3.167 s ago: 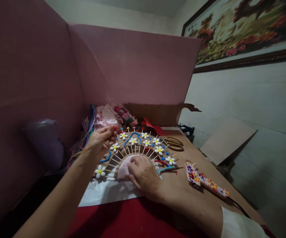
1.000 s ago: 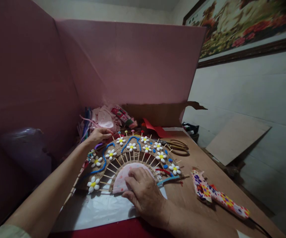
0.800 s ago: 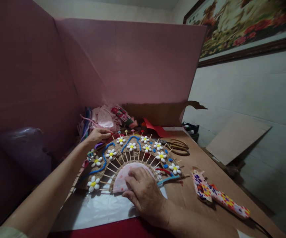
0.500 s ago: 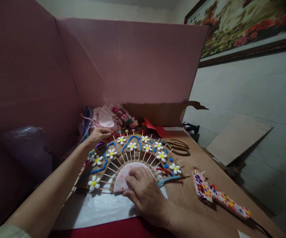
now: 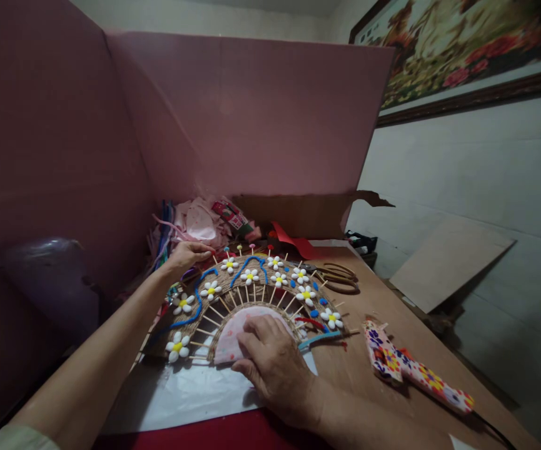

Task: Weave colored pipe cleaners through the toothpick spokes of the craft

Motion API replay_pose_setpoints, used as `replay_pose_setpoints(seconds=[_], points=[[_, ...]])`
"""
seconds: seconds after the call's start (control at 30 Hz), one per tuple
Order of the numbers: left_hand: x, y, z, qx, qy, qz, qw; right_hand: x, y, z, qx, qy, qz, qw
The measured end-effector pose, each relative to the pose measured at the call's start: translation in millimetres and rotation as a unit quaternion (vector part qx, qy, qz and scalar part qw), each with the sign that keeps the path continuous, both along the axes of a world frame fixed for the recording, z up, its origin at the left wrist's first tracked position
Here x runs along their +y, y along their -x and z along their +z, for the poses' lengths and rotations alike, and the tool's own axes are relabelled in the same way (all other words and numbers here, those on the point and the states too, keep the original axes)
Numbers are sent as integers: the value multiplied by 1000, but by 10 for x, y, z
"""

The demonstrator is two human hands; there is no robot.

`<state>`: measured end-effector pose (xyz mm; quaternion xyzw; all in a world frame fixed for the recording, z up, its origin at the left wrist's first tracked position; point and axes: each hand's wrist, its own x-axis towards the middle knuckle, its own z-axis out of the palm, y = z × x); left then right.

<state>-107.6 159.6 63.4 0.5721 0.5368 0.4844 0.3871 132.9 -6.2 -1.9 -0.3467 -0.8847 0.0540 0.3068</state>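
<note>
A half-round craft fan (image 5: 237, 294) of wound twine and thin wooden sticks lies in front of me. White daisies with yellow centres, blue wavy strips and blue dots decorate its band. My left hand (image 5: 187, 255) reaches to the fan's upper left edge, thumb and finger pinched on a small red piece at a stick's tip. Coloured bits cap several neighbouring sticks. Flat over the pink fabric half-circle (image 5: 229, 340) at the fan's centre rests my right hand (image 5: 277, 356), thumb apart from the fingers, pressing it from above.
Scissors (image 5: 338, 277) with bronze handles lie right of the fan. A flower-patterned glue gun (image 5: 415, 369) with a black cord sits farther right. Pink fabric scraps (image 5: 200, 222) and red paper (image 5: 293, 240) are heaped behind. White plastic sheet (image 5: 195, 394) lies under the fan; pink panels (image 5: 252, 119) stand around.
</note>
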Motion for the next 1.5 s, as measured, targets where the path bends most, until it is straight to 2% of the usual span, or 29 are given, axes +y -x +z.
replay_pose_setpoints(seconds=[0.73, 1.5], points=[[-38, -6, 6, -13, 6, 9, 1000, 63, 45, -59, -18, -63, -29, 997], [5, 8, -4, 22, -2, 13, 1000, 60, 55, -55, -13, -64, -40, 997]])
